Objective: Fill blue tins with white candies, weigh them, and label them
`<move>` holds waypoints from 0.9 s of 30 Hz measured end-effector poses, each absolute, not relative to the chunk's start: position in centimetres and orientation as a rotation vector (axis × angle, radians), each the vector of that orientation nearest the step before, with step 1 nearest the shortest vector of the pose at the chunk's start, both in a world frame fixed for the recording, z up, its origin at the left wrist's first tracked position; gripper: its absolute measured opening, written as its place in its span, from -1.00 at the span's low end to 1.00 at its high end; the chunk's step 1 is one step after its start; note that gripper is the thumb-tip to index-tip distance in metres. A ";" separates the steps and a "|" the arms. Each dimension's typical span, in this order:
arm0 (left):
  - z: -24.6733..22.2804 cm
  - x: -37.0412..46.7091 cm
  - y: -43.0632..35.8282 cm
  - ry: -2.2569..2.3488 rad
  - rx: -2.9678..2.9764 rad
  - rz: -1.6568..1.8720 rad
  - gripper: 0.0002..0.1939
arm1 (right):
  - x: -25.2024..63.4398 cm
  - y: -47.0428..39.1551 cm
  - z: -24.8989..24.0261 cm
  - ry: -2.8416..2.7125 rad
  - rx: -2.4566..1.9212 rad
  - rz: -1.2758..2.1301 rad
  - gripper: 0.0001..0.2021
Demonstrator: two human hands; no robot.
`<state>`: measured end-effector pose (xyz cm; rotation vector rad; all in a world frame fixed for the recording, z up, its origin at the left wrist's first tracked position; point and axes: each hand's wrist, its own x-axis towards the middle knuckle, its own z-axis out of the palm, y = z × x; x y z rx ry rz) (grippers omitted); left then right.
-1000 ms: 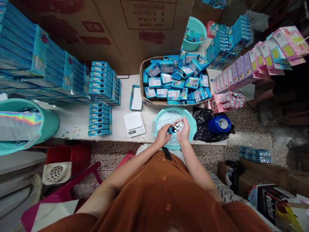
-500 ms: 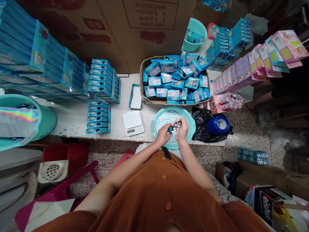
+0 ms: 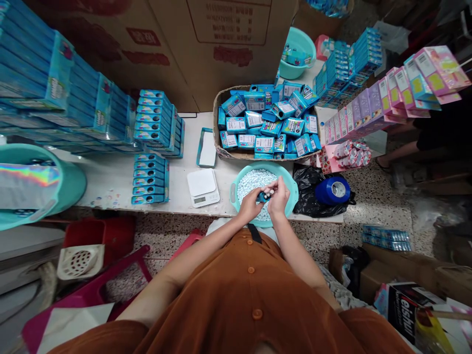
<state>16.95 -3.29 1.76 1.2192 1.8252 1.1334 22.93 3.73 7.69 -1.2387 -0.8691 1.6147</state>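
Both hands are together over a turquoise basin (image 3: 294, 192) of small white pieces (image 3: 254, 181). My left hand (image 3: 250, 205) is closed round a small blue box (image 3: 262, 197), whose opening faces my other hand. Cupped against the box, my right hand (image 3: 279, 199) holds a few white pieces (image 3: 272, 191) in its curled fingers. A white scale (image 3: 202, 187) stands left of the basin. Behind the basin, a cardboard tray (image 3: 218, 149) is full of blue boxes (image 3: 264, 143).
Stacked blue cartons (image 3: 150, 178) stand on the left of the table (image 3: 106, 189), beside a large turquoise tub (image 3: 70, 183). Right of the basin lie a black bag (image 3: 307, 191) and a blue tape roll (image 3: 332, 190). Pink boxes (image 3: 387, 96) line the far right.
Fewer white pieces show in my right hand, and its fingers are closer to the box. The blue box has shifted slightly right and shows more between my hands.
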 end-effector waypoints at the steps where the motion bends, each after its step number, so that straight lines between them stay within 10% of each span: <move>1: 1.8 17.0 -3.3 1.825 1.215 1.135 -0.51 | 22.9 3.7 7.7 -0.865 -1.233 1.613 -0.58; 19: 2.6 17.4 -2.9 1.727 1.253 1.265 -0.55 | 23.8 4.0 9.2 -0.911 -1.015 1.610 -0.58; 27: 3.2 17.3 -3.0 1.735 1.148 1.373 -0.61 | 28.0 5.1 8.2 -1.602 -1.196 0.823 -0.63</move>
